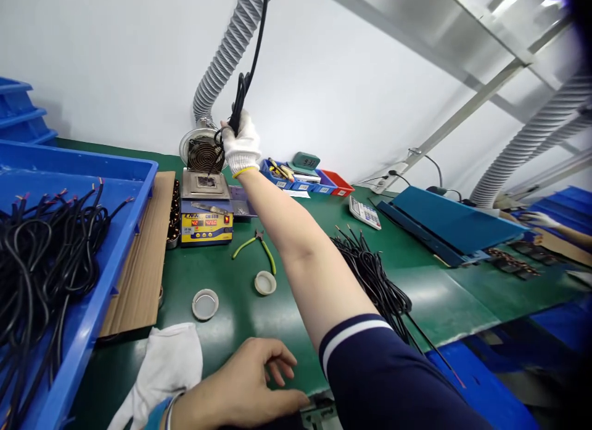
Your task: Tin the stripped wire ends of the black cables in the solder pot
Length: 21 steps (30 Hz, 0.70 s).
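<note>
Left hand (247, 380): bare, over the table's near edge, fingers loosely curled and thumb apart from them, holding nothing; well apart from the right hand.
White glove (176, 359): lying by the near edge, just beside the left wrist.
Blue tray (150, 174): at the table's left side, with loose black cables (41, 251) heaped inside, some showing coloured wire ends.
Cardboard (143, 251): along the tray's right rim.
Mesh cups: one round cup (205, 305) towards the near edge, a second cup (265, 283) a little farther right.
Cable pile (374, 282): right of the forearm, a few strands running over the near edge.
Cutters (269, 257): green handles spread, lying behind the second cup.
Yellow-fronted unit (206, 228): farther back, with lit red digits and a metal plate on top.
Right hand (243, 143): in a white glove, closed around the held cables (239, 103), raised above the unit; one length rises out of view. Whether the lower ends touch the plate, I cannot tell.
Calculator (365, 213): towards the back edge, right of the red bin (337, 183).
Clock (306, 160): behind the blue bins, near the back edge.
Grey duct (226, 53): against the wall, above the unit.
</note>
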Each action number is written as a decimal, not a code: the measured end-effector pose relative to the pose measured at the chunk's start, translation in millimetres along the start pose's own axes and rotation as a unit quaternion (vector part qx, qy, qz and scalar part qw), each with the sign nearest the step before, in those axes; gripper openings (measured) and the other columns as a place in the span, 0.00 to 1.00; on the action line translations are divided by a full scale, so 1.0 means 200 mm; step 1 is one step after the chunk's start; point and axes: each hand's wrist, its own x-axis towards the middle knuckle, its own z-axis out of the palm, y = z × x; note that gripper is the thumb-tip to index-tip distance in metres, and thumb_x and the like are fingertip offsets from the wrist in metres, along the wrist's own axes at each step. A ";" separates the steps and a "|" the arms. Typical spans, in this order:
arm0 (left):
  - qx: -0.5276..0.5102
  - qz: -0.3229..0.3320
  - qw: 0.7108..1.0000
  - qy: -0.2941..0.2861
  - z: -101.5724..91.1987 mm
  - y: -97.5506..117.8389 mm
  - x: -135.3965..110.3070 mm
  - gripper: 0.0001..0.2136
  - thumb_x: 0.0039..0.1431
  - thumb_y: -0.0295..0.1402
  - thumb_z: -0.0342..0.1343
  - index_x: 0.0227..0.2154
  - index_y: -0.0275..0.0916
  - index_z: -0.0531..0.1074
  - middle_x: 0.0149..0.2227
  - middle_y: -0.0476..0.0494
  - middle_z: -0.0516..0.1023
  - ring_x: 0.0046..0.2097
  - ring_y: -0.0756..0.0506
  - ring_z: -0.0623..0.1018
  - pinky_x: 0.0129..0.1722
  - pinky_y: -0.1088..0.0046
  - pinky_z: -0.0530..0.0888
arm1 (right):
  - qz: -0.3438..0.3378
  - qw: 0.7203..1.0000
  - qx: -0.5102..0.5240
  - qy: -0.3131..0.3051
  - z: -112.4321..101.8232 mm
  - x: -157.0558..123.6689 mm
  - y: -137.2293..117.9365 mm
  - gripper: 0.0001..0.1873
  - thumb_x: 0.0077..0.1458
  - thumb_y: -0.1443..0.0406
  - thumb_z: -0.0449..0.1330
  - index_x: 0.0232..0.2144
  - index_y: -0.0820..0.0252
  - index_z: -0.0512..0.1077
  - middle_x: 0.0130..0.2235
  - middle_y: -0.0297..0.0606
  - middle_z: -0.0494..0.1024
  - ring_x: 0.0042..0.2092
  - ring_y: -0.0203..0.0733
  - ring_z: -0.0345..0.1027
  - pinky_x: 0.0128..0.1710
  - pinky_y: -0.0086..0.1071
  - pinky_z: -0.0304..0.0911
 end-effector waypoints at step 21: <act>-0.039 -0.023 0.999 -0.006 0.01 -0.06 0.02 0.26 0.38 0.41 0.67 0.40 0.32 0.75 0.35 0.42 0.77 0.31 0.50 0.71 0.29 0.75 0.67 | 0.204 0.937 0.278 0.061 -0.11 -0.12 -0.51 0.21 0.53 0.61 0.55 0.48 0.67 0.65 0.41 0.41 0.74 0.42 0.38 0.71 0.47 0.36 0.68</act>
